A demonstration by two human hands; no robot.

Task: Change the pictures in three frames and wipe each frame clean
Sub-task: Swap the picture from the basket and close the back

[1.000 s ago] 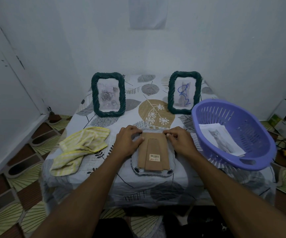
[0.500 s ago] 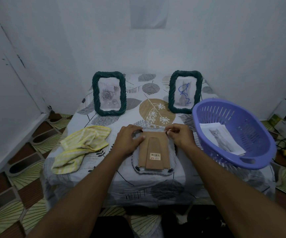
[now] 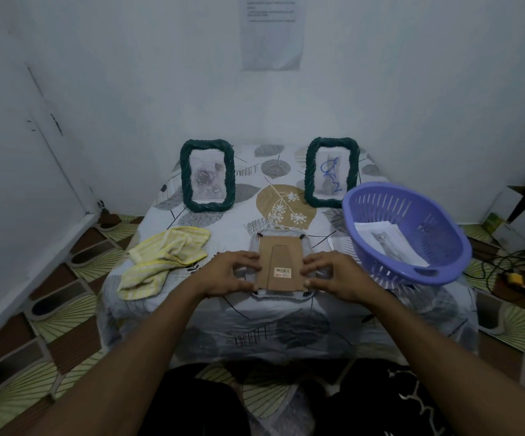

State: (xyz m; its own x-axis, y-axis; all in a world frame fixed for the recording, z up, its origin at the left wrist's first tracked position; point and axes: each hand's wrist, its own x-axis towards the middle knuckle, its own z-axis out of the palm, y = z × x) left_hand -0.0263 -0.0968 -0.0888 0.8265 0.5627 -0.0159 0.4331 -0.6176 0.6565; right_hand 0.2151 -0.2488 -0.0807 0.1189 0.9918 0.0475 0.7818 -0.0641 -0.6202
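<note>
Head view: three frames: left frame [image 3: 207, 175] at 11 o'clock, right frame [image 3: 332, 171] at 1, face-down frame [image 3: 281, 262] clamped by left grip [image 3: 228, 273] and right grip [image 3: 333, 275].

yellow cloth [image 3: 165, 259] left, purple basket [image 3: 409, 231] right, open tablecloth [image 3: 283, 199] between

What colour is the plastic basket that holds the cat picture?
The basket is light purple; it shows best in the head view.

face-down frame [image 3: 281, 265], cardboard back up; yellow cloth [image 3: 165, 258] at left; left green frame [image 3: 207, 176] and right green frame [image 3: 332, 171] upright behind
</note>
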